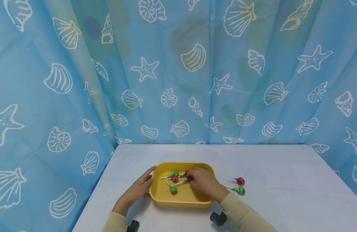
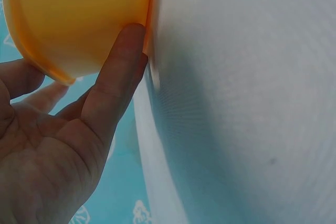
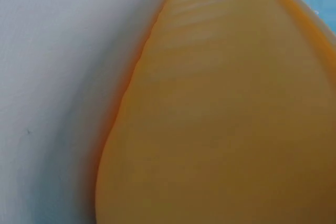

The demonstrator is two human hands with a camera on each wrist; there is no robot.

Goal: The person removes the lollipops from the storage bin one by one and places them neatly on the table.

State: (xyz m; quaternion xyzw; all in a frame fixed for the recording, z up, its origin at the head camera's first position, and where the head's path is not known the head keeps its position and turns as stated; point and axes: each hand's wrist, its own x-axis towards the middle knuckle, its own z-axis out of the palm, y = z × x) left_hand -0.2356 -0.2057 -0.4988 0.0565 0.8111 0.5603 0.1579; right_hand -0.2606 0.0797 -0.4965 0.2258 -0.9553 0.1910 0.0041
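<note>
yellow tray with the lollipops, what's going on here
A person rests their left hand against the left end of a yellow tray while their right hand is inside it, at the purple lollipops; whether it grips one is hidden. Green lollipops and a red lollipop lie in the tray. Two more, one red, one green, lie on the white table to its right.

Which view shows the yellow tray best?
The head view: it shows the yellow tray nearly whole, rim and inside, partly covered by the right hand. Both wrist views show only parts of its outer wall.
</note>
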